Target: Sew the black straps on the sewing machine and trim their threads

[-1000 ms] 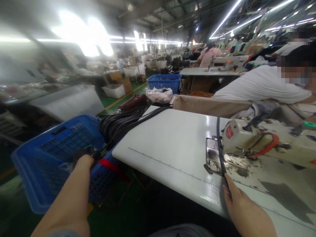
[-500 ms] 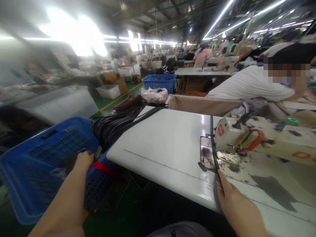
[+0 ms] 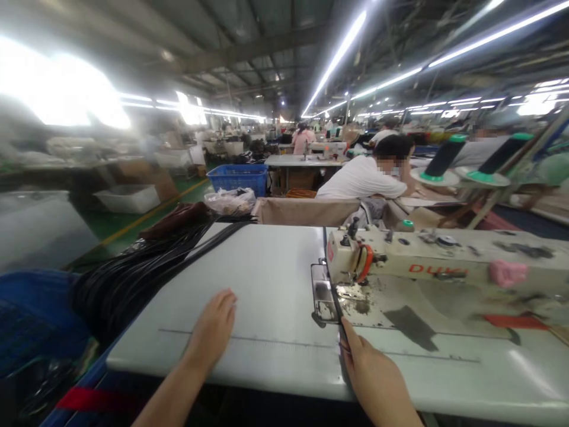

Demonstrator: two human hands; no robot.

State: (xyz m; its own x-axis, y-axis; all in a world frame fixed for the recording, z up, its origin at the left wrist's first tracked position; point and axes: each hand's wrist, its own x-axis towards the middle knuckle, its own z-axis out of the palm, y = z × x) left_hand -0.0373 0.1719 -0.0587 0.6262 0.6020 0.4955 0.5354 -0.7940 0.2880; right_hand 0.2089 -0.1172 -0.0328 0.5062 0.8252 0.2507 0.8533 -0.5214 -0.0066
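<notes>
My right hand [image 3: 371, 370] pinches a narrow black strip [image 3: 336, 302] near the front edge of the white sewing table [image 3: 262, 279]. The strip runs away from me past the needle area of the sewing machine [image 3: 400, 267], beside a metal plate [image 3: 323, 295]. Over the table's left part is my left hand [image 3: 213, 326], its fingers close together and bent; whether something small is in them cannot be made out. Many long black strips [image 3: 133, 273] hang over the table's left edge.
Blue baskets stand at the left [image 3: 35, 314] and farther back [image 3: 240, 178]. A beige fabric-lined bin [image 3: 306, 210] adjoins the table's far edge. Beyond it a person in a white shirt [image 3: 355, 178] leans forward. Thread cones [image 3: 444, 159] stand behind the machine. A dark grey patch [image 3: 411, 326] lies right.
My left hand has moved from the blue basket to over the table. The view has turned right, showing more of the machine. My right hand still holds the strip.
</notes>
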